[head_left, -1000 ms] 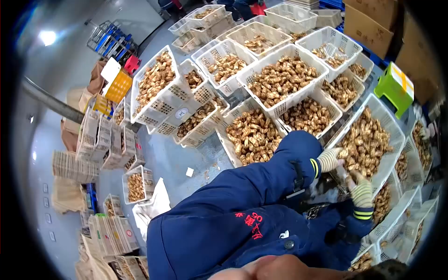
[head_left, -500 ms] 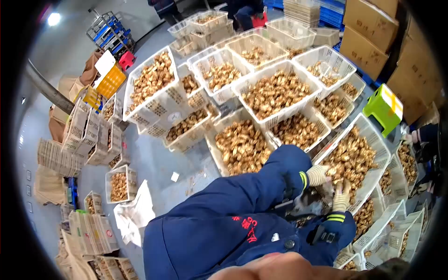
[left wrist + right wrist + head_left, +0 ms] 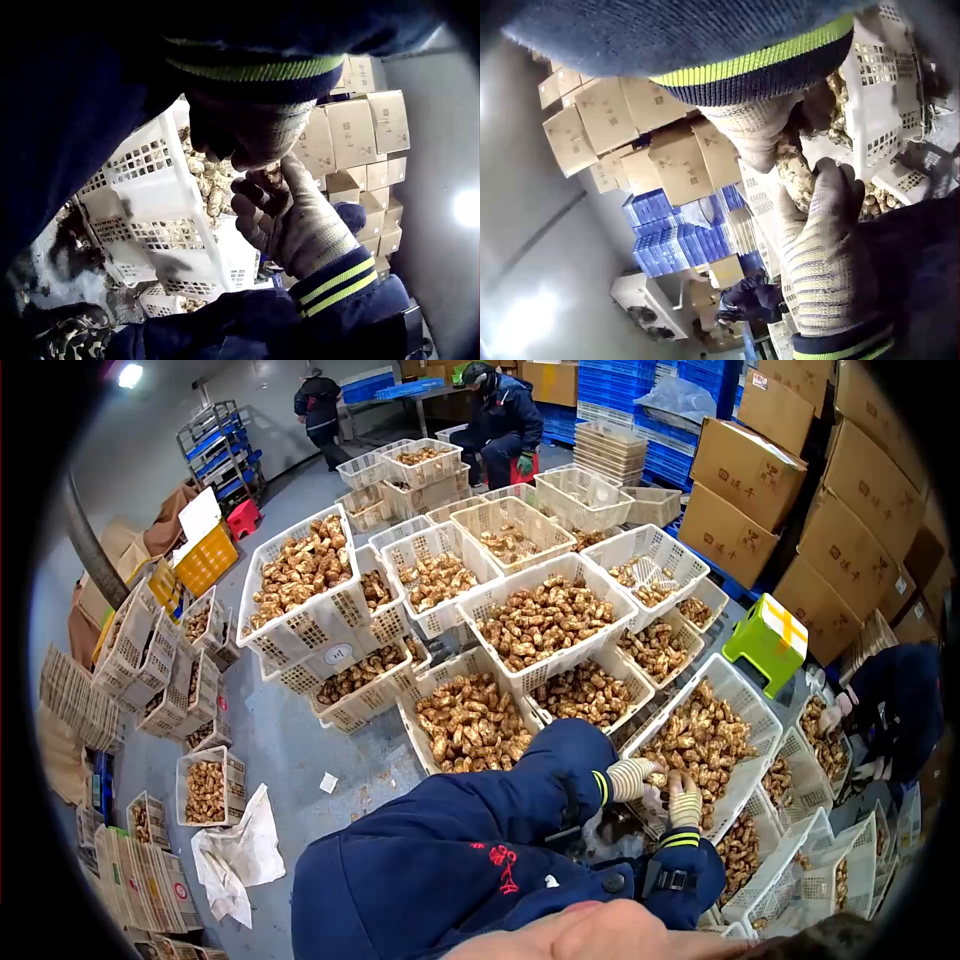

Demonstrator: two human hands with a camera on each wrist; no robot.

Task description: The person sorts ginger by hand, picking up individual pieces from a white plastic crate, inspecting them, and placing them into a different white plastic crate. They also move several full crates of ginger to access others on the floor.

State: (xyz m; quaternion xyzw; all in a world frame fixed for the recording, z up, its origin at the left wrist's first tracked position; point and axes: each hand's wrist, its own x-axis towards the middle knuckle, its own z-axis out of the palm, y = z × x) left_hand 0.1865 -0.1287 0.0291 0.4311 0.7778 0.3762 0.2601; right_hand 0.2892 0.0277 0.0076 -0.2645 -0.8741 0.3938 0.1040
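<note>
In the head view my left hand (image 3: 630, 778), in a striped knit glove, is at the near edge of a white perforated basket (image 3: 762, 732). My right hand (image 3: 685, 805), gloved alike, is close beside it. Brown-and-white mushrooms (image 3: 705, 735) heap the basket. The right wrist view shows one stubby mushroom (image 3: 795, 176) between both hands, with the left thumb and fingers (image 3: 836, 187) pinching its lower side. Fingers of the right hand (image 3: 754, 135) curl at its upper end. From the left wrist, a dark part of the mushroom (image 3: 274, 178) appears within the right hand's grasp.
More mushroom baskets (image 3: 545, 615) stand stacked ahead. A green stool (image 3: 768, 643) is beyond the basket, near cardboard boxes (image 3: 745, 470). Another person (image 3: 890, 710) works at the right; someone sits (image 3: 497, 420) at the back. White cloth (image 3: 238, 850) lies on the floor.
The head view has tilted up and swung right, bringing more boxes and people into sight. My hands have come closer together at the basket's near edge.
</note>
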